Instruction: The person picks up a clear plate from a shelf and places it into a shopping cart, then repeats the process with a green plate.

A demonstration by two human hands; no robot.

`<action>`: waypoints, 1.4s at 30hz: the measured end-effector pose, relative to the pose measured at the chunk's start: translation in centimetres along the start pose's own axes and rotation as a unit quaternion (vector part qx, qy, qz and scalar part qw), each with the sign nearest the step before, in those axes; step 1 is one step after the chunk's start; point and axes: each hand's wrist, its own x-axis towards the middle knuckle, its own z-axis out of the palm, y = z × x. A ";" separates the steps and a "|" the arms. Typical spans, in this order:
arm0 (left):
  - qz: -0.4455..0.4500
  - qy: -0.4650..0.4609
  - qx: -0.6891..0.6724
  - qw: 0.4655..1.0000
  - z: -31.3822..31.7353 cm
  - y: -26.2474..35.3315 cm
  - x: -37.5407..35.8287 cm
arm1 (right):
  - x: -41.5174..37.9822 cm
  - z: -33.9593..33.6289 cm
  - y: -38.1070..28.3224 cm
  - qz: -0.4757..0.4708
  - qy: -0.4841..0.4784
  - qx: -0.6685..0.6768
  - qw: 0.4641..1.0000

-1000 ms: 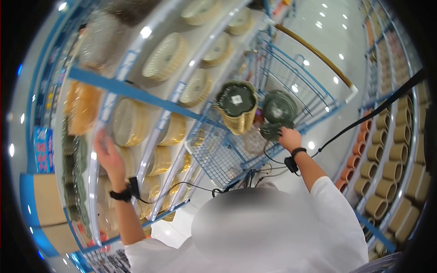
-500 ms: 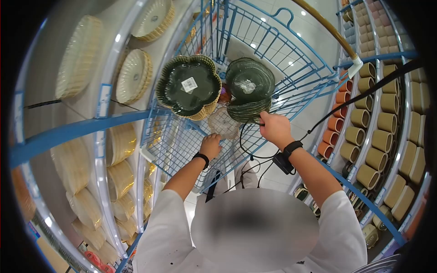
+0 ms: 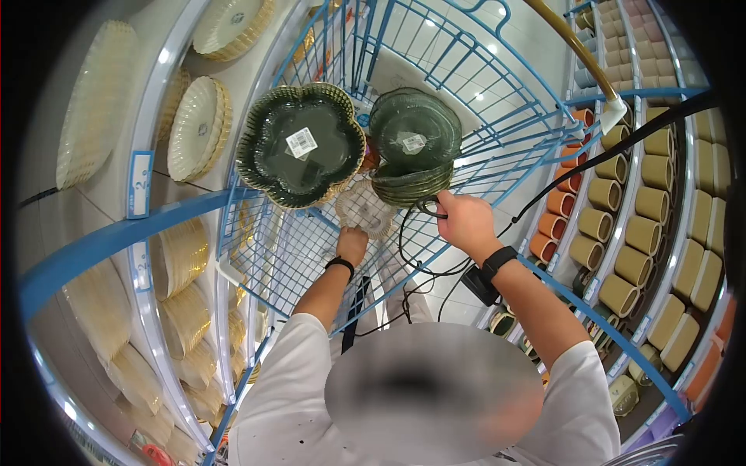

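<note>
My left hand (image 3: 353,245) is closed at the near rim of a clear scalloped dish (image 3: 365,208) in the blue wire shopping cart (image 3: 268,247); its fingertips are partly hidden. My right hand (image 3: 465,222) is pinched closed beside a stack of dark green ribbed dishes (image 3: 414,185), with a loop of black cable (image 3: 402,242) running out at its fingers. Behind that stack a round green glass plate (image 3: 416,116) with a white sticker leans up. To the left sits a stack of green flower-shaped bowls (image 3: 299,175) with gold ribbed outer sides and a label.
Shelves on the left hold white fluted dishes (image 3: 200,128) and gold-edged stacks (image 3: 186,252). Shelves on the right carry orange cups (image 3: 553,225) and tan cups (image 3: 604,193). The cart's brown handle bar (image 3: 571,43) crosses the upper right. A black box (image 3: 480,286) hangs near my right wrist.
My left hand has moved up to the clear dish's rim, its fingers now curled there. My right hand stays beside the green stack. The cart's contents have shifted slightly left in view.
</note>
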 end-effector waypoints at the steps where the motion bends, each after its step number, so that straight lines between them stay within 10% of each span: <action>1: -0.005 0.003 0.004 1.000 -0.4 -0.4 -0.5 | 0.0 -0.1 0.0 0.002 -0.006 -0.003 1.000; 12: -0.015 -0.080 -0.015 0.997 2.6 -3.0 -4.7 | -0.1 0.0 0.0 -0.004 -0.003 -0.011 1.000; 17: -0.025 0.036 -0.004 0.999 3.9 -3.1 -5.9 | -0.1 0.1 0.3 -0.017 0.009 -0.007 1.000; 26: -0.066 -0.048 -0.156 0.984 -9.9 -2.9 -12.1 | 0.0 -0.2 0.3 0.041 -0.059 -0.025 0.997; 30: -0.041 0.131 -0.377 0.916 -18.0 -2.4 -20.7 | -0.1 0.7 1.0 0.011 -0.011 -0.039 0.999; 39: -0.172 0.314 -0.490 0.794 -32.4 -0.1 -40.0 | 0.1 1.2 1.7 -0.016 -0.014 -0.039 0.999; 42: -0.187 0.372 -0.369 0.831 -39.3 0.4 -44.2 | 0.1 0.4 0.8 0.021 -0.027 -0.056 0.998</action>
